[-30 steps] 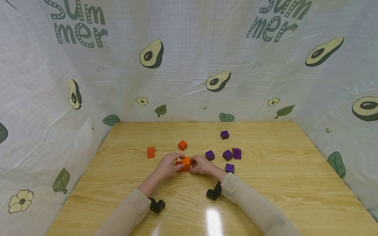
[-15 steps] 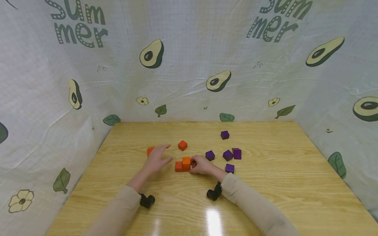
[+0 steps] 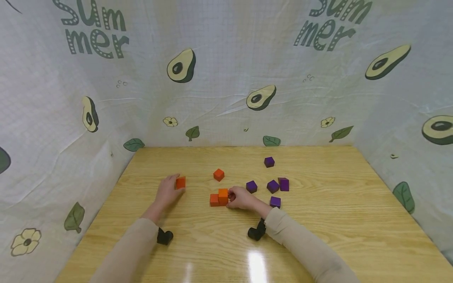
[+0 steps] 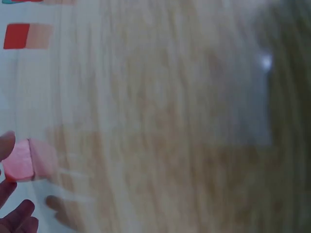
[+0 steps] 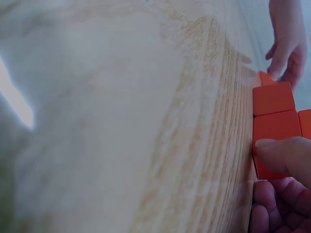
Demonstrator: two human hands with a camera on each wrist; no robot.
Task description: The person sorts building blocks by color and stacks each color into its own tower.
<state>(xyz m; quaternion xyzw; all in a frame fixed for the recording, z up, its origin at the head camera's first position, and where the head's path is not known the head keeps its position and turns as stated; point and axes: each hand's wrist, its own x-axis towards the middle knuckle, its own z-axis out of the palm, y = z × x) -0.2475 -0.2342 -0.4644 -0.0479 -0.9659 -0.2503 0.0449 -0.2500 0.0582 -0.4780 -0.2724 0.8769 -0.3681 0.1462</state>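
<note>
In the head view my left hand [image 3: 169, 191] is at the left, its thumb and fingers on either side of an orange block [image 3: 181, 182]. The left wrist view has this block [image 4: 19, 160] looking pinkish, between thumb and fingers. Near the middle, two orange blocks stand side by side, the left one [image 3: 214, 199] lower; another orange block [image 5: 305, 121] sits on top of the right one. My right hand [image 3: 242, 197] pinches the lower right block [image 5: 277, 128], thumb on its face; its other fingers are partly hidden. A separate orange block [image 3: 218, 175] lies behind them, touched by neither hand.
Several purple blocks lie to the right, among them a far one [image 3: 269, 162] and a near one [image 3: 275, 202] beside my right forearm. Black wrist cameras, left [image 3: 164, 236] and right [image 3: 256, 231], hang near the wooden table [image 3: 336, 220]. A printed curtain [image 3: 226, 59] surrounds it.
My left hand has left the grouped orange blocks and moved left to the separate orange block, closing its thumb and fingers around it. The right hand has stayed in place.
</note>
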